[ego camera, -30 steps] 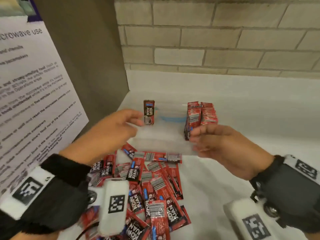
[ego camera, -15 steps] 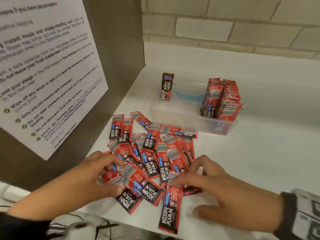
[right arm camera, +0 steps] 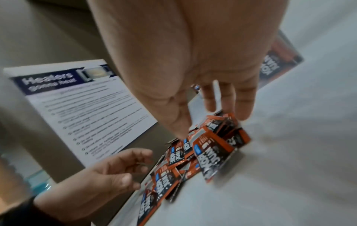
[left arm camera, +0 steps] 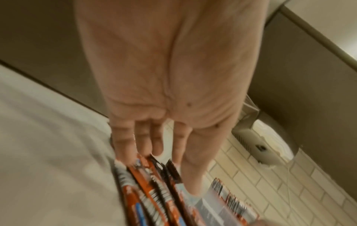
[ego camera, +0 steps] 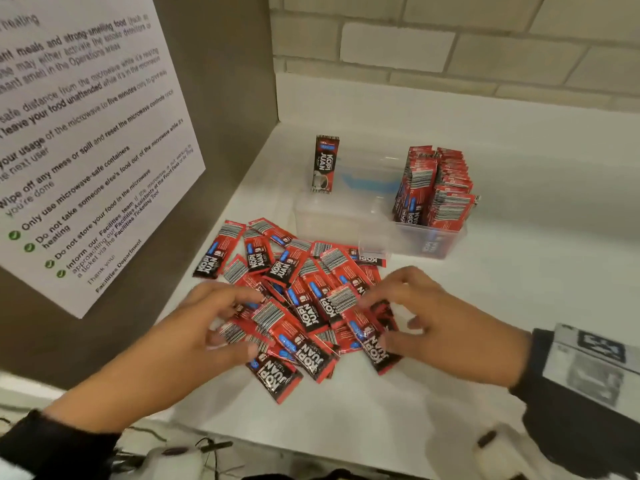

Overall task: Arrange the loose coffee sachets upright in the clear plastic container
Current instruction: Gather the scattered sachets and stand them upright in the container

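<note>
Both hands work the heap of loose red-and-black foil coffee sachets (ego camera: 298, 296) lying flat and overlapping on the white table (ego camera: 519, 271), at about 6 o'clock from the clear plastic rectangular container (ego camera: 349, 216). The left hand (ego camera: 207, 327) comes in from 8 o'clock with fingers spread and lightly bent over the heap's left edge, fingertips touching packets; its grip looks released, gathering rather than clenched. The right hand (ego camera: 436, 323) comes in from 4 o'clock, and its thumb and fingers seem to pinch one or two sachets at the heap's right edge, though blur keeps this uncertain.

By the look of them the sachets are light, thin, glossy and probably slippery, with soft, yielding contents. They would likely slide over each other and fan out, so a squared bundle pinched across its long edges seems the safest hold, with the short ends pointing up and down.

One single sachet (ego camera: 326, 164) stands upright at the container's left end. A packed block of upright sachets (ego camera: 436, 185) fills its right end, too dense to count. The heap holds roughly twenty or more; overlaps prevent an exact count. A white printed notice (ego camera: 90, 140) hangs on the grey panel at 10 o'clock.
</note>
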